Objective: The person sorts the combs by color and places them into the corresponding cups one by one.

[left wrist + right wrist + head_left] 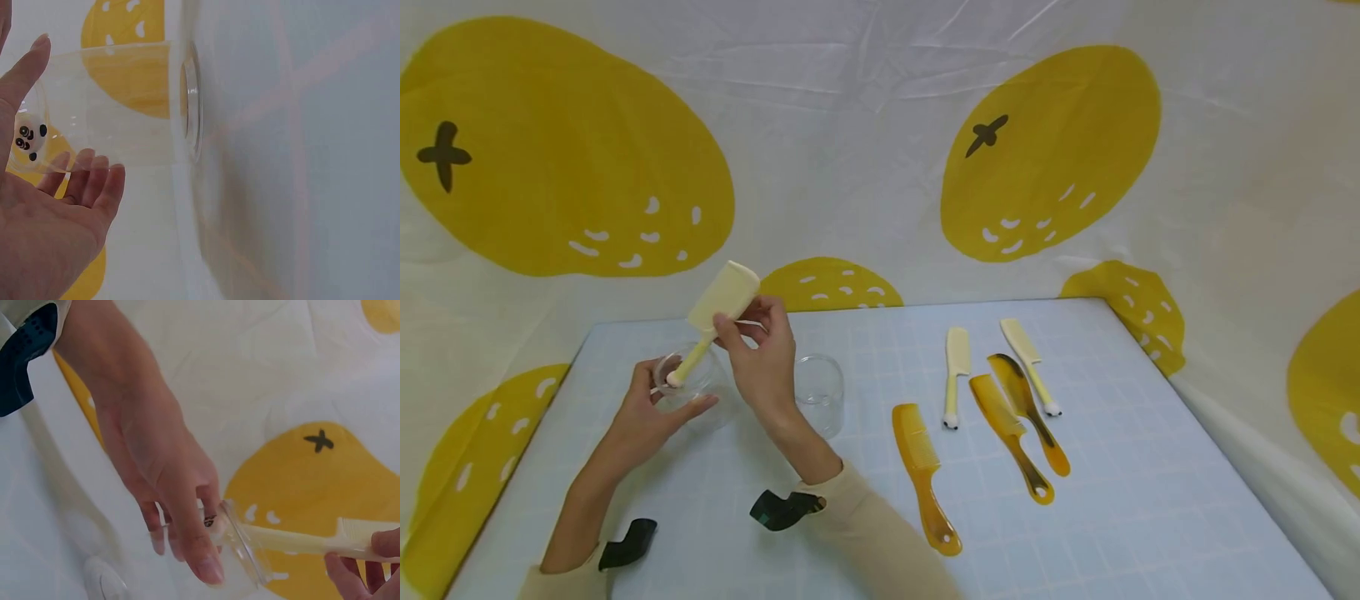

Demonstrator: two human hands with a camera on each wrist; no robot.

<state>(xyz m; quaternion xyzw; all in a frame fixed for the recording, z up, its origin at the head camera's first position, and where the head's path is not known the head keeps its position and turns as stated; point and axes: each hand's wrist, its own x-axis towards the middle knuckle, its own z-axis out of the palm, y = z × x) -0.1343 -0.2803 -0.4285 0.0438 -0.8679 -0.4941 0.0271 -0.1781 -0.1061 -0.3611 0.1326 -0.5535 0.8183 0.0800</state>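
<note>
On a pale blue tabletop [1112, 517], at left, a person's left hand [643, 425] is curving around the clear left cup [131, 140], its grip loosely bent, thumb and fingers lying on opposite sides. The left cup is standing upright. A cream held comb [711, 312] is slanting into it: the handle's end, a small animal face, is sitting just inside the rim, while the blade is rising outside, up and rightward. The right hand [765, 354] is pinching the held comb near the blade's base, its grip closed between thumb and fingers. Just right of that hand, a clear right cup [823, 404] is standing upright, the tabletop showing through its wall. Farther right, well apart from both cups, five combs are lying: an amber comb [925, 483], a cream comb [957, 367], a second amber comb [998, 408], a dark-streaked comb [1018, 387] just beside it, and a second cream comb [1022, 343].
</note>
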